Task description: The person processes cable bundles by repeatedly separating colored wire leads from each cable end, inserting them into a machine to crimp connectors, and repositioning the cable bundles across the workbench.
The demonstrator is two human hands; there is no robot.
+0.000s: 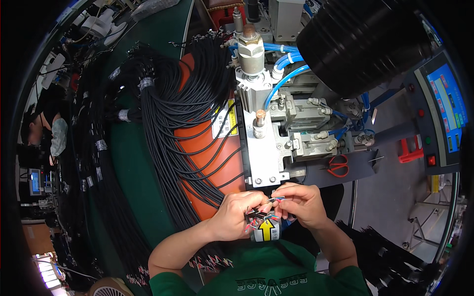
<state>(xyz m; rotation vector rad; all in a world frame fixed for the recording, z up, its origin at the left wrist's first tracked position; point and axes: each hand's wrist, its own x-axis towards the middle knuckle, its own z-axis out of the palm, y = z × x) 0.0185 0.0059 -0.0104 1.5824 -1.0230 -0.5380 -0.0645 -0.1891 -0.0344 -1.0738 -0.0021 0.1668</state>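
Note:
My left hand [231, 216] is closed around the end of a black cable; short red, white and blue wires poke out by its fingers. The fingers of my right hand [305, 203] are pinched on the thin coloured wires [278, 199] of a cable end, close to my left fingertips. More black cable ends [259, 215] with stripped coloured wires sit just below the pinch. Both hands are right in front of the metal block of a pneumatic machine [264, 160]. Beneath them shows a white label with a yellow arrow [267, 231].
Bundles of black cables [165, 118] lie on an orange panel [210, 160] and the green table [129, 165] to the left. Red-handled scissors [337, 166] rest right of the machine. A control screen [447, 106] stands far right. A large black cylinder [365, 44] looms at upper right.

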